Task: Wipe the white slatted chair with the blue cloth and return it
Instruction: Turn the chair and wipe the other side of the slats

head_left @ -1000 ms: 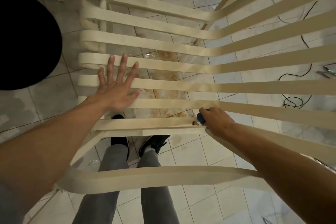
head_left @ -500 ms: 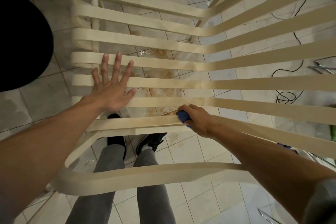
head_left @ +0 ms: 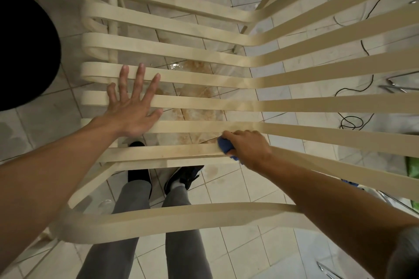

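Pale tiled floor (head_left: 226, 190) under you, with a brownish wet stain (head_left: 197, 92) showing through the slats of the white slatted chair (head_left: 204, 76). Your left hand (head_left: 133, 108) lies flat across the seat slats, fingers spread wide, gripping nothing. Your right hand (head_left: 248, 148) is curled tight round the bunched blue cloth (head_left: 225, 146), pressing it onto a near slat right at the bend between seat and back. Your black shoes (head_left: 186, 175) show below the seat, and black cables (head_left: 351, 120) lie on the tiles at right.
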### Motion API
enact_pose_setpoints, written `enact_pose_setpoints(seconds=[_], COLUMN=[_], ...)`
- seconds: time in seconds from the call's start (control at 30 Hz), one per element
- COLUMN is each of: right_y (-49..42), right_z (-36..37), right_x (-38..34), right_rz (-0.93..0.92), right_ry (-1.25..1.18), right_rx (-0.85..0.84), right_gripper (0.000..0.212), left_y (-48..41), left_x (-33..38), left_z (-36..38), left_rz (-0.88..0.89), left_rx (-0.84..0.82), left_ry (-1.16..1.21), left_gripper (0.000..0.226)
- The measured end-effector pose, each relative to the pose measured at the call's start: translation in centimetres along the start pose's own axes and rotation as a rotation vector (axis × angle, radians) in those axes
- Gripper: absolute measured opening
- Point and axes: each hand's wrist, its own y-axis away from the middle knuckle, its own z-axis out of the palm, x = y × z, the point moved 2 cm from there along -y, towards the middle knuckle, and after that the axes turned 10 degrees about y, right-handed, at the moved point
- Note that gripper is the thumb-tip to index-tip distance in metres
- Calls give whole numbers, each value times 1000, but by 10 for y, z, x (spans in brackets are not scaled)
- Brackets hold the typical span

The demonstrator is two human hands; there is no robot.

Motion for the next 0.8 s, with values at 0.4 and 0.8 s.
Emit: enact_pose_setpoints(seconds=[0.4, 0.8], right_y=[1, -14], right_z=[3, -1], right_x=[19, -19], right_rz=[42, -87], right_ry=[-261, -321], right_rx=[-397, -196], right_gripper=[35, 60], left_y=[-2, -2], left_x=[-1, 0], left_z=[2, 3], left_rz=[4, -9], left_rx=[18, 38], left_ry=[-22, -43], left_gripper=[84, 83])
